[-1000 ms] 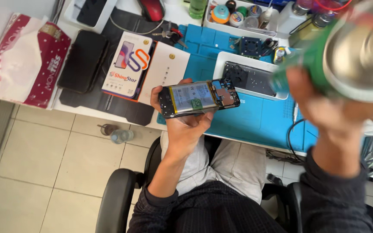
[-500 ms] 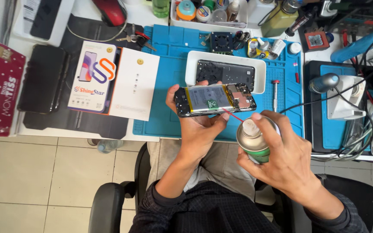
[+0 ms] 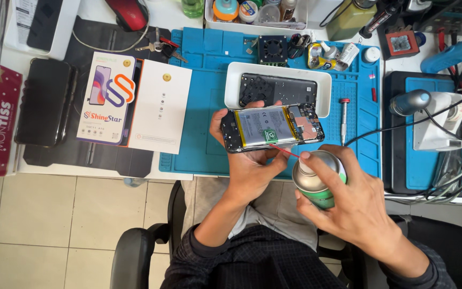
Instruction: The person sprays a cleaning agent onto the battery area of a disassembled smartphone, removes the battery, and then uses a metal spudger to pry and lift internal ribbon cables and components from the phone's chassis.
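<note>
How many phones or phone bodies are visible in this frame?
3: an opened phone in the left hand; a phone back in the white tray; a dark phone at the desk's left. Others may be hidden.

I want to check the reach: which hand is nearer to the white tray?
Left. The left hand holds the opened phone just under the white tray; the right hand, holding the spray can, is lower.

Both hands are raised near the bench [image 3: 199,96] edge: left hand [image 3: 249,166] cupped palm-up, right hand [image 3: 348,198] curled, forefinger pressing down.
</note>
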